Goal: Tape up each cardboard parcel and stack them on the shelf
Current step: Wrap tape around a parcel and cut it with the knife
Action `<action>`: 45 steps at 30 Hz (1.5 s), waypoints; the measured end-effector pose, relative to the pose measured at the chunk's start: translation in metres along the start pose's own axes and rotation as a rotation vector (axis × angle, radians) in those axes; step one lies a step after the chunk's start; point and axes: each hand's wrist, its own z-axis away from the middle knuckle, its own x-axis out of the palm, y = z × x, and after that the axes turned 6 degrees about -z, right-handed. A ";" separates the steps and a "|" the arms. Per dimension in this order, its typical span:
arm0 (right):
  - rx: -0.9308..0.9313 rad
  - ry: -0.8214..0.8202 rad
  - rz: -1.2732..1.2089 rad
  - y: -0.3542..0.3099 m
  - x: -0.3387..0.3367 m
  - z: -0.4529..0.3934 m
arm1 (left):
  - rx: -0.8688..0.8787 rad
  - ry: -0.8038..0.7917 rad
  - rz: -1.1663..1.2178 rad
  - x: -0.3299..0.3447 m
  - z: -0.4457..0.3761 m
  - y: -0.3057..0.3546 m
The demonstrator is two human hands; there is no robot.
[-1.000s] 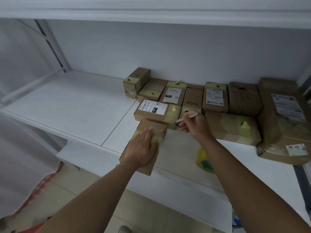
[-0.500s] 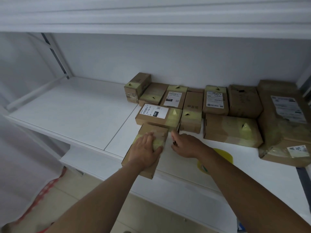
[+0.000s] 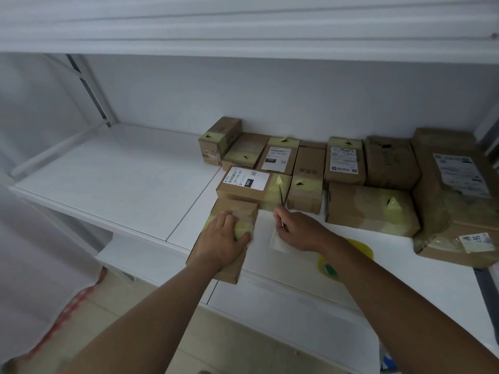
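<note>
A: Parcel [image 3: 232, 211] under the left hand [image 3: 222, 240], at the front edge of the shelf [image 3: 129, 171]; its near end overhangs the edge.

B: How does that hand lie?

A: Flat, palm down, fingers straight, pressing on the yellowish tape that crosses the box top. Nothing is clasped in it.

B: And the right hand [image 3: 299, 230]?

A: Just right of the parcel, low over the shelf, fingers curled round a thin blade [image 3: 280, 197]. The tip points away, toward the box with the big white label [image 3: 253, 188]. Whether the tip touches that box I cannot tell.

B: What does the shelf hold?

A: That labelled box lies directly behind the parcel, touching it or nearly so. Behind it, a back row against the wall: a small box [image 3: 219, 140] at the left end, a low one beside it, then one with a white label [image 3: 279, 155], a plain narrow one [image 3: 307, 179], and another labelled one [image 3: 344, 160]. Right of these, a dark box [image 3: 390, 161], with a long box [image 3: 371, 209] lying in front of it. At the far right is a large wrapped package [image 3: 456, 195]. Most carry yellowish tape.

B: Any tape roll?

A: Yes, a yellow roll [image 3: 328, 265] lies on the shelf, partly hidden by the right forearm. A clear strip [image 3: 278, 240] lies on the shelf under the right hand.
</note>
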 end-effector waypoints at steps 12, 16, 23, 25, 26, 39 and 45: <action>0.073 -0.239 0.262 -0.010 0.017 -0.015 | -0.003 0.031 -0.020 0.001 0.003 0.001; 0.107 -0.289 0.341 -0.006 0.016 -0.012 | -0.015 0.028 -0.028 0.001 0.004 0.001; 0.133 -0.293 0.308 0.002 0.008 -0.007 | -0.007 0.050 -0.024 0.000 0.005 0.002; 0.114 -0.224 0.197 0.003 0.006 -0.008 | -0.007 0.055 -0.024 -0.001 0.006 0.003; 0.107 -0.190 0.138 0.004 0.005 -0.008 | -0.007 0.053 -0.029 -0.001 0.006 0.003; 0.057 -0.073 -0.102 0.003 0.002 -0.009 | 0.033 0.097 0.254 -0.012 0.020 0.059; 0.037 -0.052 -0.126 0.008 -0.001 -0.003 | -0.340 -0.357 1.134 -0.007 0.026 0.087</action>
